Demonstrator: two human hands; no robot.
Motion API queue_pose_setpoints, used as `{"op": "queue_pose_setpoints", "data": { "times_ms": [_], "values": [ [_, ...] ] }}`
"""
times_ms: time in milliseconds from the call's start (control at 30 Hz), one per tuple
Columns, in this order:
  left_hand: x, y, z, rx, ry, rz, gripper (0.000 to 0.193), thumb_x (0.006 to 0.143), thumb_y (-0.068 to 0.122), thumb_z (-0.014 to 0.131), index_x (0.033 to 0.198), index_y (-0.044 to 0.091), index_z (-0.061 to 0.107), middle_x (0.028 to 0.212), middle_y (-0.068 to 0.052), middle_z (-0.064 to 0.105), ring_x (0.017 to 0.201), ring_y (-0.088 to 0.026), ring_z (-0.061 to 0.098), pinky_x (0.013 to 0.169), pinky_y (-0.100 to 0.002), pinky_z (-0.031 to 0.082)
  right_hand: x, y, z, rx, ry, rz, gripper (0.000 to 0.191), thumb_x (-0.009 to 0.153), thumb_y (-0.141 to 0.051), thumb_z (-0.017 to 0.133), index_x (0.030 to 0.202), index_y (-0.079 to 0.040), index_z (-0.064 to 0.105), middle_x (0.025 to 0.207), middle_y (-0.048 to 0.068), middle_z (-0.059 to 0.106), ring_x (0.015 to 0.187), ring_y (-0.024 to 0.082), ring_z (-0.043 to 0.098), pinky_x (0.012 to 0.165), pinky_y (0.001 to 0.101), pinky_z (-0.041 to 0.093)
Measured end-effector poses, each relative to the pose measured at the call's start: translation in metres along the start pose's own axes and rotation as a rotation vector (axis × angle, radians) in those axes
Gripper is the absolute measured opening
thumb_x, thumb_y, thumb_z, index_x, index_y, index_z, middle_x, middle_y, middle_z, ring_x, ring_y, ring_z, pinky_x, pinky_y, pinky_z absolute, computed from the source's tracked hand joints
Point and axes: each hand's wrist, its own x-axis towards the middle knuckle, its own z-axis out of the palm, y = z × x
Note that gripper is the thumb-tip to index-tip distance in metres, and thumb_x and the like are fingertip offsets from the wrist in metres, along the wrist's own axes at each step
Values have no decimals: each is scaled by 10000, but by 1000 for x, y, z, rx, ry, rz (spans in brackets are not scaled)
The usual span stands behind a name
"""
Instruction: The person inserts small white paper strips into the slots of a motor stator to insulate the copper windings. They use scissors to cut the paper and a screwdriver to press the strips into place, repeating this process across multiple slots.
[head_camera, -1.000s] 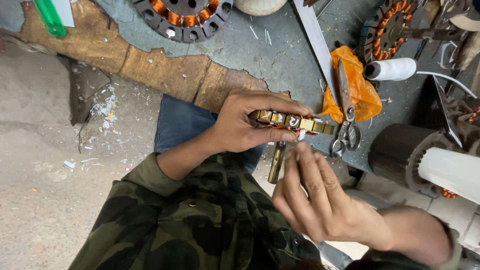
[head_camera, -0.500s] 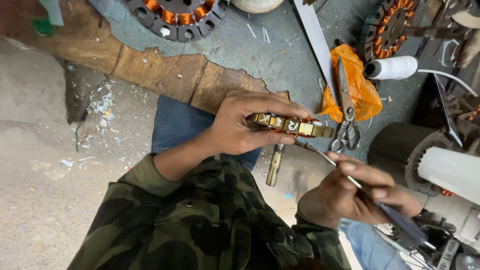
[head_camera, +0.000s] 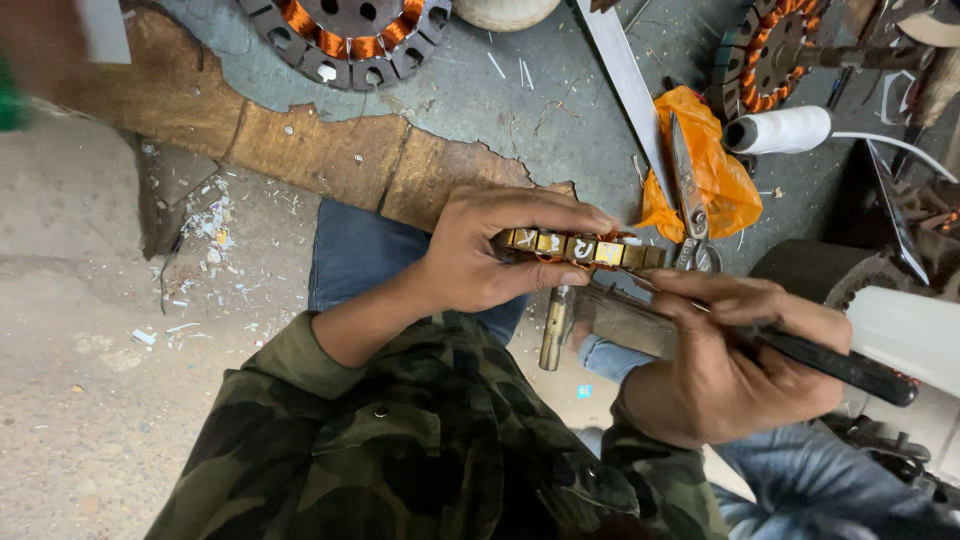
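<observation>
Your left hand (head_camera: 490, 255) is wrapped around a small motor stator (head_camera: 580, 250) just right of the frame's centre, fingers curled over its top and thumb underneath, so the brass-coloured slotted edge faces you. A short metal shaft (head_camera: 553, 330) hangs below it. Your right hand (head_camera: 730, 360), lower right, is closed around a black-handled tool (head_camera: 845, 365), index finger stretched along it toward the stator's right end; the tip itself is hidden behind your fingers.

The stator looks like stacked steel, so judge it stiff and fairly heavy for its bulk, safe to clamp by the outer rim. The copper windings showing in the slots seem the delicate part: thin wire whose coating a tool tip could scratch. Keep your grip on the metal teeth, not on the copper.

Around you the floor is crowded. A large wound stator (head_camera: 345, 35) lies at the top, left of centre, and another one (head_camera: 770, 60) sits at the upper right. An orange plastic bag (head_camera: 715, 175) lies just beyond the piece, with scissors (head_camera: 690, 200) resting on it and a long pale strip (head_camera: 625, 80) running up beside them. A white roll (head_camera: 785, 130) lies near the right edge. The scissors sit closest to your working end, near enough to catch an elbow or the tool handle.
</observation>
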Motion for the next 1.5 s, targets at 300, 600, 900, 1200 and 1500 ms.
{"op": "queue_pose_setpoints", "data": {
  "times_ms": [300,600,900,1200,1500],
  "values": [
    [4,4,8,-3,36,-25,409,913,84,864,1287,100,699,1275,-80,745,1125,-182,766,1029,-330,631,80,-88,23,-437,-899,-324,282,646,88,738,884,16,604,1030,356,725,1006,494,731,846,489,609],
    [8,14,12,-10,74,-161,365,950,66,828,1292,52,704,1276,-96,750,1107,-166,756,984,-299,628,33,-45,0,-413,-612,-534,315,761,45,823,1006,39,624,1137,294,689,1080,481,740,860,441,639],
    [5,16,14,28,56,-212,396,906,48,839,1281,40,713,1234,-108,761,1084,-150,759,968,-303,630,3,40,-11,-334,285,254,264,1016,47,662,1277,37,621,987,153,672,756,255,637,678,370,531],
    [3,9,19,62,48,-144,438,868,-13,858,1273,41,699,1288,-118,736,1234,-228,721,1168,-408,527,-6,81,-25,-822,123,-25,239,1035,52,744,1267,13,700,1097,167,678,967,264,715,800,388,585],
    [-4,10,17,33,31,-172,438,893,-40,858,1294,18,691,1253,-158,732,1137,-220,746,1036,-347,618,-59,-11,-12,769,-106,-461,272,977,18,715,1242,-3,660,1006,171,667,849,255,709,701,363,616]
  ]
}}
